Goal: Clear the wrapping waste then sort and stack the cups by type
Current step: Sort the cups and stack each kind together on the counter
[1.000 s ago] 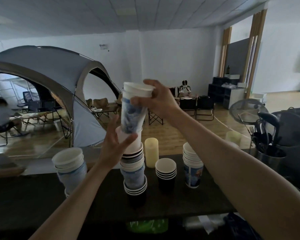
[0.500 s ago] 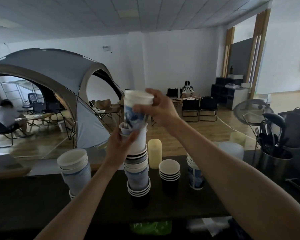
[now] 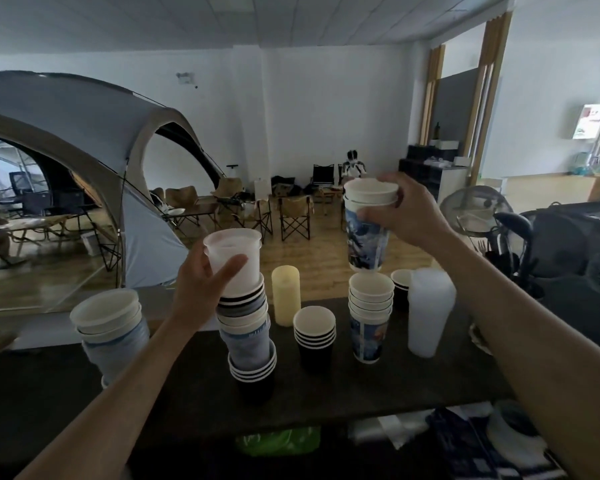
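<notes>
Both hands gripping cups: left hand [image 3: 201, 289], right hand [image 3: 409, 216], dark counter [image 3: 187, 393], tent [image 3: 84, 133] behind

A cream candle [image 3: 285, 295] stands on the dark counter [image 3: 194, 382]; grey tent [image 3: 84, 133] behind.

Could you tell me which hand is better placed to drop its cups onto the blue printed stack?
The right hand. Its printed cups hang directly above the printed stack, while the left hand grips the white cup atop the mixed stack.
</notes>
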{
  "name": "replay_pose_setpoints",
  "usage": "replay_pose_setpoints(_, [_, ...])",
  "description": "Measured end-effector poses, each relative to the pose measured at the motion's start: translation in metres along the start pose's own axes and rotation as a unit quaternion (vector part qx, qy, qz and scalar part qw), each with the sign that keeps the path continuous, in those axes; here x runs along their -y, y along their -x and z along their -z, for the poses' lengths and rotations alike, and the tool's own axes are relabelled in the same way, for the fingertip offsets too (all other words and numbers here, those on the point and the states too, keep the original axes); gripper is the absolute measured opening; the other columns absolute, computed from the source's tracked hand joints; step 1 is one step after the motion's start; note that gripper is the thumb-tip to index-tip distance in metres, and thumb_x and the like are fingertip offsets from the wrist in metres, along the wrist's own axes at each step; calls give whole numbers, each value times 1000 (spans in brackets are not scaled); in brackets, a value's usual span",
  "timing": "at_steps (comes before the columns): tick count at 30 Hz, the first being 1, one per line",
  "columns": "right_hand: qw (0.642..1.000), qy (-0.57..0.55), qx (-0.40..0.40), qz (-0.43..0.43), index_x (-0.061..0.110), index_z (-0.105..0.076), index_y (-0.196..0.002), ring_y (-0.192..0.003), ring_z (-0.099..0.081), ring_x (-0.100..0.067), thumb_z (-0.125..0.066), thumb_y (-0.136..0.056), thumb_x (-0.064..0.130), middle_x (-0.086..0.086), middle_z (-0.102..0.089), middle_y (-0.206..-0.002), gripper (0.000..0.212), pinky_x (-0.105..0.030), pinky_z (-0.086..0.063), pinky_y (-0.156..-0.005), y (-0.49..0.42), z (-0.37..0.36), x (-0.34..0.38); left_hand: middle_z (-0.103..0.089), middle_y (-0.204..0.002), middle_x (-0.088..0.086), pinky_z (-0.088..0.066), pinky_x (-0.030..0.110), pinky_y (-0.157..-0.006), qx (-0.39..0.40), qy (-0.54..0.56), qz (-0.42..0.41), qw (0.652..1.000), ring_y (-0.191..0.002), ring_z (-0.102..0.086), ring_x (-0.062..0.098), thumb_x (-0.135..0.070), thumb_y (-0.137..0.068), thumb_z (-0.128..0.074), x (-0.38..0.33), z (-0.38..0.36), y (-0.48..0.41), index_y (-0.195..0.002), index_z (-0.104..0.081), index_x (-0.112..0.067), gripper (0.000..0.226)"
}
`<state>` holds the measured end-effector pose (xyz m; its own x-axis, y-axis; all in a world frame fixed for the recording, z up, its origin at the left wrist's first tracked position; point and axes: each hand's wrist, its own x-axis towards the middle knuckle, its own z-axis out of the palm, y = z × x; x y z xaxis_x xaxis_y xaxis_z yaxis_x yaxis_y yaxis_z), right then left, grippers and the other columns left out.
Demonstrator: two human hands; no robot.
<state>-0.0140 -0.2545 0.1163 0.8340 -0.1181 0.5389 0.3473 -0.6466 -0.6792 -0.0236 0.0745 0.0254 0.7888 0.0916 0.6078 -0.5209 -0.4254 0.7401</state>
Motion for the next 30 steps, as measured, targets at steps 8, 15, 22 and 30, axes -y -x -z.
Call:
replay_pose_setpoints(8, [988,97,82,-85,23,-47,-139,-115,-55,-23,-79,-68,47,-2,-57,-130,82,-38,-49,-91,39,-44,-71,-66,-102,-3,-47,11,-62,43,-5,3,999,-90,-62,1,-67,-62,-66,12,-1,7,-128,-53,-11,88])
replay_pose_setpoints(15, [973,169,141,-66,24,-37,-144,-129,-45,-27,-75,-66,63,-2,-37,-147,95,-47,-44,-101,56,-52,-84,-65,-101,-10,-48,8,-63,70,8,20,997,-86,-62,-10,-64,-62,-67,14,3,17,-120,-53,-18,75])
replay_pose_setpoints(22, [987,-32,136,82,32,-37,-146,-122,-53,-10,-75,-72,56,10,-51,-141,87,-38,-49,-99,46,-71,39,-70,-106,-20,-52,14,-75,91,24,41,995,-98,-66,0,-65,-52,-83,17,2,26,-115,-57,-30,76])
replay_pose_setpoints(30, [975,-87,192,67,26,-40,-140,-106,-61,-16,-88,-59,51,3,-63,-119,97,-39,-56,-90,57,-152,70,-72,-104,-9,-51,29,-88,44,-22,87,995,-98,-65,8,-50,-49,-90,34,-11,33,-112,-65,-19,75])
